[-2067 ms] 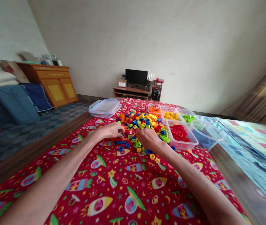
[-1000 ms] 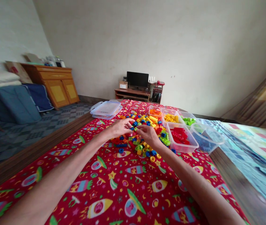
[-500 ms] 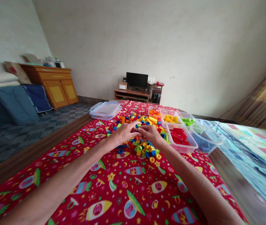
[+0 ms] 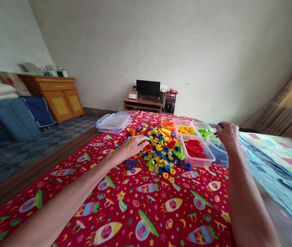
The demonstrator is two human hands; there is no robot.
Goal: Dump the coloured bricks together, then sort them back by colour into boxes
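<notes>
My right hand (image 4: 228, 134) is raised over the round clear tub (image 4: 221, 161) at the right. Its fingers pinch a small blue building brick (image 4: 220, 125). Blue pieces show through the wall of that tub. Over the left side of a heap of mixed building bricks (image 4: 165, 149), my left hand (image 4: 135, 144) hovers with fingers loosely bent and apart; I see nothing in it. The heap mixes yellow, blue, green, red and orange pieces. A single blue brick (image 4: 188, 166) lies at its right front edge.
Clear boxes stand right of the heap: one with red bricks (image 4: 194, 148), one with yellow bricks (image 4: 185, 129), one with green bricks (image 4: 204, 132) and one with orange bricks (image 4: 168, 124). Stacked clear lids (image 4: 114, 121) lie at the back left. A patterned red cloth (image 4: 121, 212) covers the table.
My right hand has moved from the heap, right and up to the round tub, with a blue brick. My left hand stays over the heap. The view has shifted slightly.
</notes>
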